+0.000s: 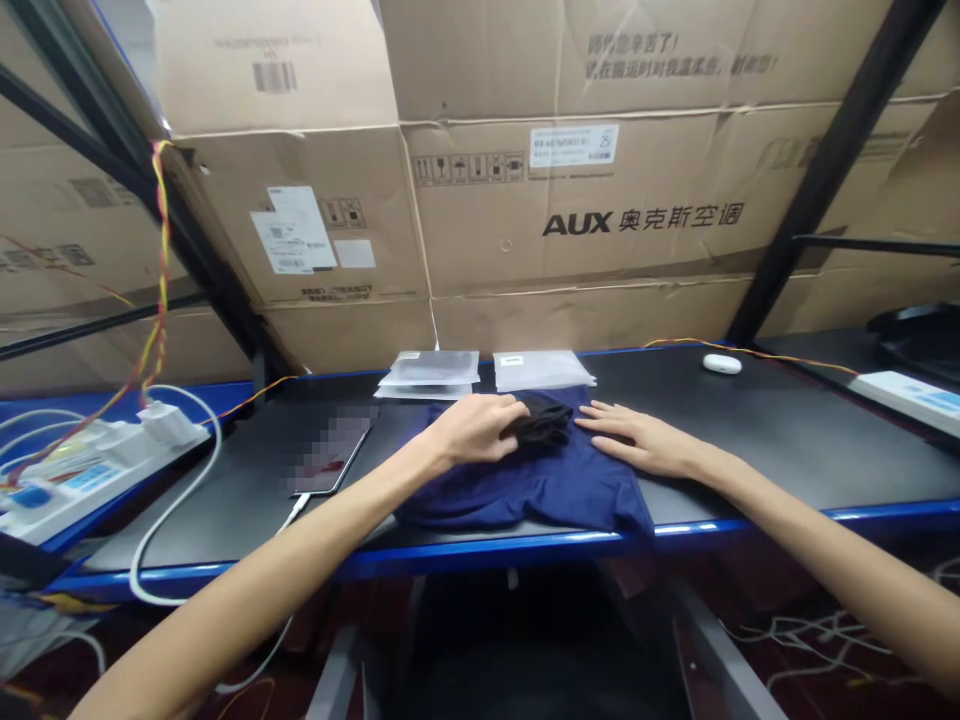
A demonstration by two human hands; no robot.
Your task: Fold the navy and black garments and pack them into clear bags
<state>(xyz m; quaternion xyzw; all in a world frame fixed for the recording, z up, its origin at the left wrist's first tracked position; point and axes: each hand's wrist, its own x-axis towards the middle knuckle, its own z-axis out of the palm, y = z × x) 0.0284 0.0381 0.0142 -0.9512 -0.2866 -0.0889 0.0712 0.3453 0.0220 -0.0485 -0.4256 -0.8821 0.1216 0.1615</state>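
A navy blue cloth (517,495) lies spread on the dark tabletop, its front corner hanging over the blue edge. On top of it rests a bunched black cloth (541,425). My left hand (480,428) is closed on the black cloth, fingers curled round its left side. My right hand (634,438) lies flat with fingers spread, the fingertips touching the right border of the navy cloth. Behind the cloths are two stacks of frosted plastic bags, one on the left (429,372) and one on the right (541,370).
A phone (330,460) with a white cable lies at the left. Power strips stand at the far left (97,470) and far right (911,395). A white earphone case (721,364) sits at the back right. Cardboard boxes (600,260) and black shelf posts rise behind.
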